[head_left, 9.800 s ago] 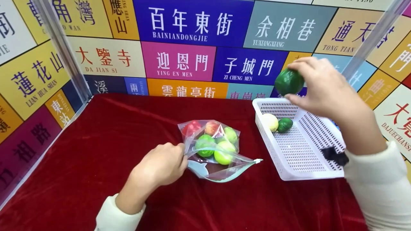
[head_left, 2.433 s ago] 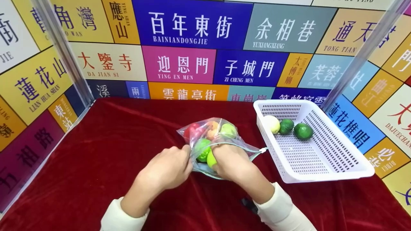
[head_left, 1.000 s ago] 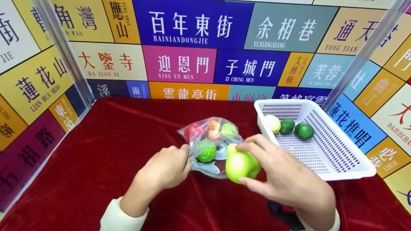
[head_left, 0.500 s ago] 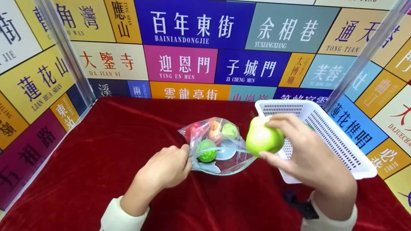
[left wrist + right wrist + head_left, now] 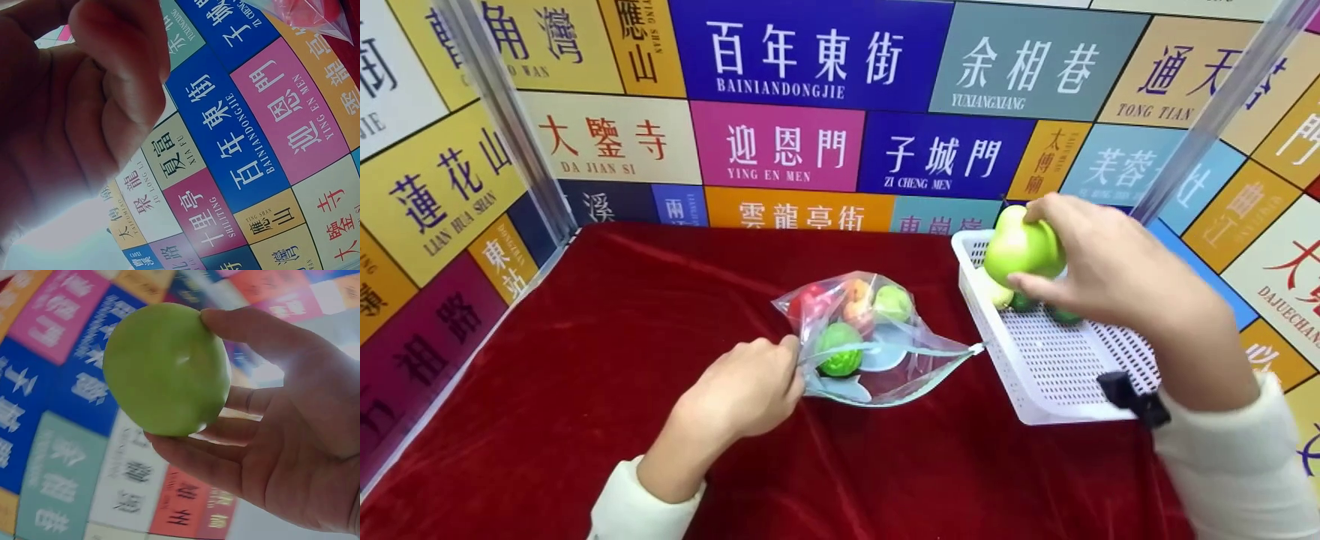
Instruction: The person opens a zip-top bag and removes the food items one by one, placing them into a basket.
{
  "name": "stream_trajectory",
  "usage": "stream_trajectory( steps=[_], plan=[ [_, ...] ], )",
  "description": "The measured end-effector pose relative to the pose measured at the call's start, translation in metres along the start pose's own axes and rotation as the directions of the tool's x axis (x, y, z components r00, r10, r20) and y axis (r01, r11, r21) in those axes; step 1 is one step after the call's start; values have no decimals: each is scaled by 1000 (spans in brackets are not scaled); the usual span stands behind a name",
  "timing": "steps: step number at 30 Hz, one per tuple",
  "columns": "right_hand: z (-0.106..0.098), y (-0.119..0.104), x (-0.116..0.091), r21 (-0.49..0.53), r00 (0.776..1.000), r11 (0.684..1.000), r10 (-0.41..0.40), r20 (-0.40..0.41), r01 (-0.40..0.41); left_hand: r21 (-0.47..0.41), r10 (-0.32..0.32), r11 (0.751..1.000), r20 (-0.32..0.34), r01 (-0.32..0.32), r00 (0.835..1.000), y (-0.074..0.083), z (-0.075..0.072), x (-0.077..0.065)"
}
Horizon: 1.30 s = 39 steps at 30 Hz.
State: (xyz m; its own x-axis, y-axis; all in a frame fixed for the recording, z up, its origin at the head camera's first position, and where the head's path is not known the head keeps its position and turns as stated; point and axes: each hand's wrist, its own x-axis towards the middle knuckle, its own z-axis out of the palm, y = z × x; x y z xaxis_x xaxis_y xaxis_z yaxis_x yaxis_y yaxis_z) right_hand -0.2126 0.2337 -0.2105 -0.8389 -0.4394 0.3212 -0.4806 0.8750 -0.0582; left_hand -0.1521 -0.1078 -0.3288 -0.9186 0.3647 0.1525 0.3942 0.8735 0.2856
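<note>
My right hand (image 5: 1132, 259) grips a green pear (image 5: 1024, 244) above the far left part of a white perforated basket (image 5: 1012, 375). The right wrist view shows the pear (image 5: 166, 368) held between thumb and fingers. At the table's middle, my left hand (image 5: 742, 386) pinches the left edge of a clear zip bag (image 5: 926, 371), whose mouth gapes toward me. Inside the bag are a bumpy green fruit or vegetable (image 5: 840, 350), a red one (image 5: 810, 301), a peach-coloured one (image 5: 858, 300) and a light green one (image 5: 892, 304). The left wrist view shows curled fingers (image 5: 124, 73).
In the basket lie a pale yellow round fruit (image 5: 996, 291) and two dark green ones (image 5: 1023, 303), partly hidden by the pear and right hand. A red velvet cloth (image 5: 585, 360) covers the table. Sign-patterned panels (image 5: 810, 60) stand behind, with clear posts at the corners.
My right hand has taken the green pear out of the bag and carried it right and up over the basket. Earlier it brought a dark green fruit there. The left hand stays on the bag.
</note>
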Motion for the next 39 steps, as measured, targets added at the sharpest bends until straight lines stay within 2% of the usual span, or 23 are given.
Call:
stream_trajectory(
  steps=[3, 7, 10, 15, 20, 25, 32, 39],
  plan=[
    [4, 16, 16, -40, 995, 998, 47, 92, -43, 3, -4, 1000, 0, 4, 1000, 0, -1, 0],
    [20, 38, 30, -82, 975, 994, 86, 205, -70, 2, -1, 1000, 7, 1, 1000, -1, -1, 0],
    [38, 54, 33, -96, 958, 994, 84, 274, -60, -2, 3, 1000, 20, -3, 1000, -1, -2, 0],
    [70, 76, 28, -77, 934, 997, 33, 357, -5, 0, 7, 1000, 33, -7, 999, -1, -2, 2],
    [94, 89, 23, -31, 925, 999, -5, 380, 18, 3, 3, 1000, 29, -4, 1000, -2, -1, 1],
    [109, 98, 21, 8, 920, 999, -36, 390, 36, 0, 1, 1000, 34, -1, 999, -2, -1, 1],
    [120, 108, 24, 25, 907, 997, -76, 415, 73, -2, 4, 1000, 29, -4, 1000, -2, -1, 0],
    [124, 113, 28, 23, 890, 998, -55, 453, 51, -3, -15, 1000, 52, 16, 999, -1, 0, 0]
  ],
)
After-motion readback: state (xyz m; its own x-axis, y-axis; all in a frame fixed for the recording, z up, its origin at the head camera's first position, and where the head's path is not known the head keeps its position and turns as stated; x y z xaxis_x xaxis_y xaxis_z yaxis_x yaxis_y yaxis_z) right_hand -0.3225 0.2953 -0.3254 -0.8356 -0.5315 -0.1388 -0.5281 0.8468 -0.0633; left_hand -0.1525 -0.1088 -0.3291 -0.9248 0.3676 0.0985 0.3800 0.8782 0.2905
